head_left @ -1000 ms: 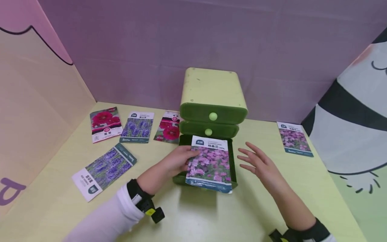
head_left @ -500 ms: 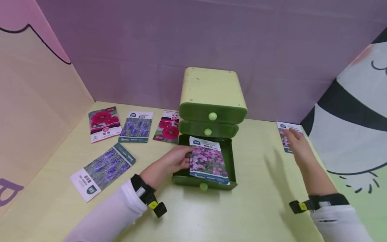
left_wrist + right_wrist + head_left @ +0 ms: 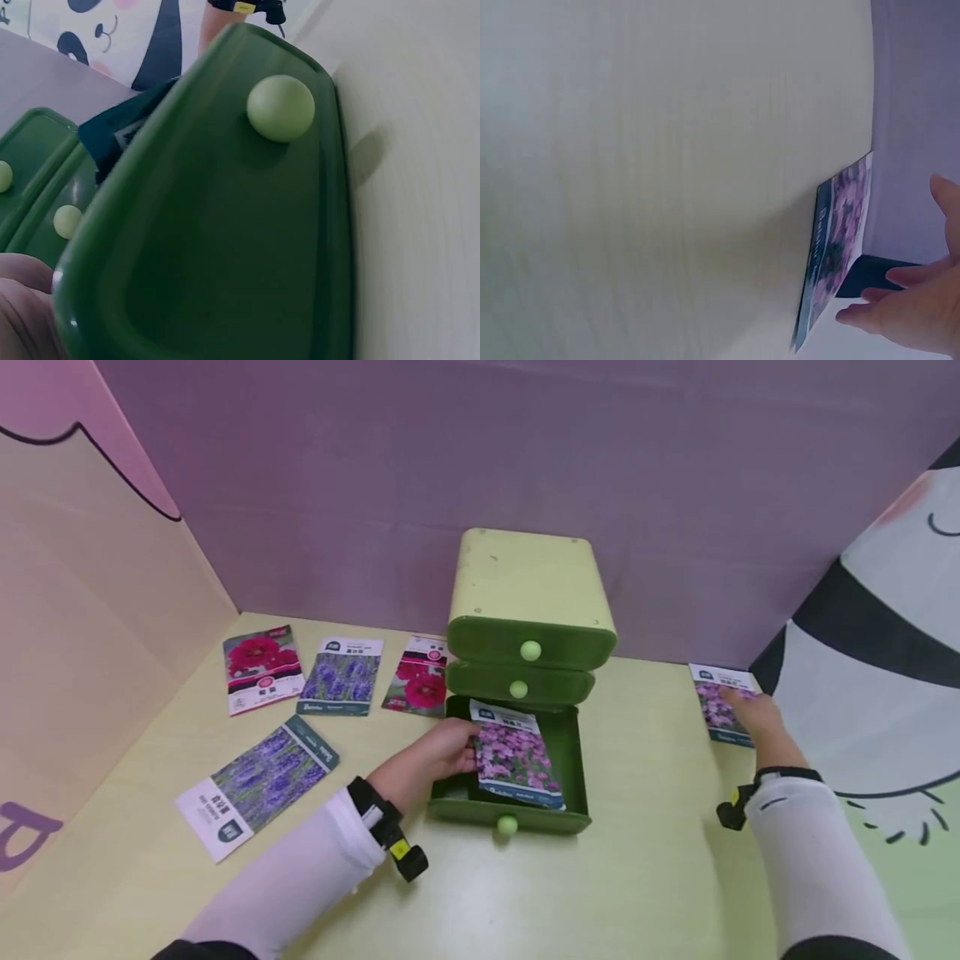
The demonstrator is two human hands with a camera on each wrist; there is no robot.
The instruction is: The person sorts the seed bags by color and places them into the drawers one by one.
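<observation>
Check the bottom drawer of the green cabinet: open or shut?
Open. The bottom green drawer is pulled out, with the pink-flower seed packet lying inside, held by the left hand.

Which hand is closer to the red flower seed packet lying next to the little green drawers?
Left. The left hand holds a pink packet in the open bottom drawer, near the red packet. The right hand touches another packet far right.

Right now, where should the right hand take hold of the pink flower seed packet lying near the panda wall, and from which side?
The pink flower seed packet lies flat on the table, so fingers probably cannot go under its middle. The right hand already rests on it; best come from above, lift the near short edge, then pinch that edge.
</observation>
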